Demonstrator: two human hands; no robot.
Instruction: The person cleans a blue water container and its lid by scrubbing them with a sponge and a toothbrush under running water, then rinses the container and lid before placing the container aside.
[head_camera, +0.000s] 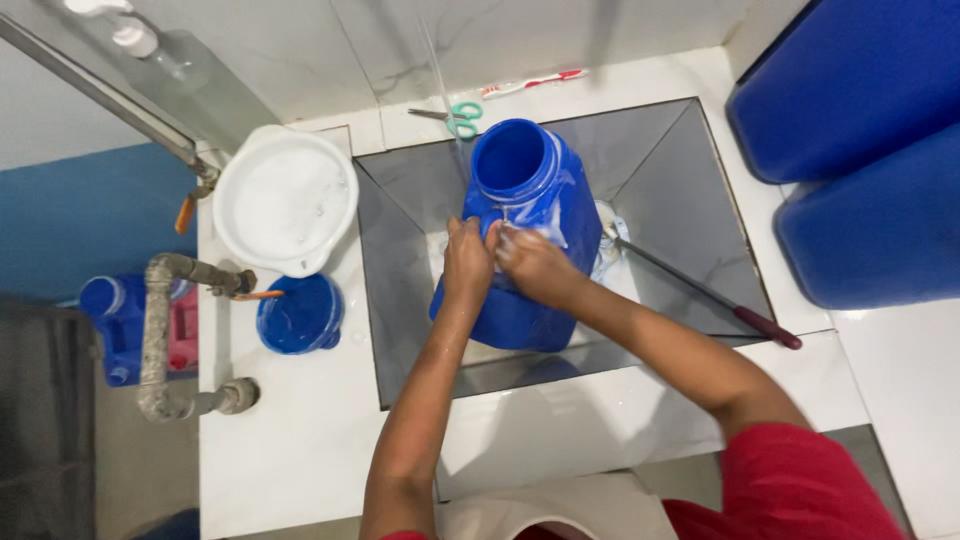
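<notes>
White shiny tiles make the desk (300, 430), and a grey square sink (680, 180) is sunk into the middle of it. Far to the left of the sink, a grey metal pipe (157, 340) bends beside the desk, and a small blue bottle (110, 320) stands low down behind it. Nearer the sink, a round white plastic bowl (285, 198) with soapy water sits on the desk. Just below the bowl lies a round blue plastic lid (298, 315).

Inside the sink stands a big blue plastic jar with a wide open mouth (525, 200). It leans a little, with its mouth toward the back wall. The left hand (467, 262) is pressed flat on the front of the jar, fingers close together. The right hand (530, 262) is right beside it, fingers curled and pressing on the wet, soapy side of the jar. The two hands touch each other.

Behind the sink, on the white edge, lie small scissors with green handles (455, 117) and a white and red toothbrush (530, 84). To the right of the jar, a long thin stick with a dark red handle (710, 295) lies across the sink. Far right of the sink stand two big blue plastic tubs (860, 150), one close to the other.
</notes>
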